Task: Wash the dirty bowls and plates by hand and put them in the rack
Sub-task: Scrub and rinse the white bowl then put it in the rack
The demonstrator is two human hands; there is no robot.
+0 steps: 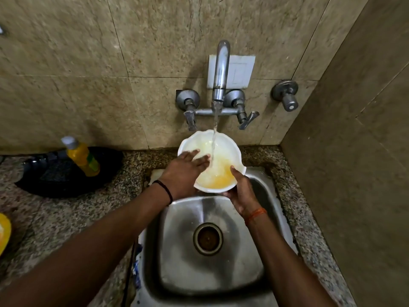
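- At the far left edge of the counter (66, 218) a yellow object (4, 233) pokes into view, too cut off for me to name.
- Further along, a black pan (55, 173) sits on the speckled stone, with a yellow bottle (83, 157) with a grey cap standing in front of it.
- My left hand (184, 171) reaches over the near-left rim of the white bowl (225, 149), fingers straight and spread, lying flat against the inside wall.
- The bowl is held over the back of the steel sink (221, 278), tilted toward me, with yellowish water pooled in its lower side.
- Water from the wall tap (221, 69) streams straight into the bowl, just beside my left fingertips.
- My right hand (241, 191) grips the bowl's near-right edge from below, thumb hooked over the rim.
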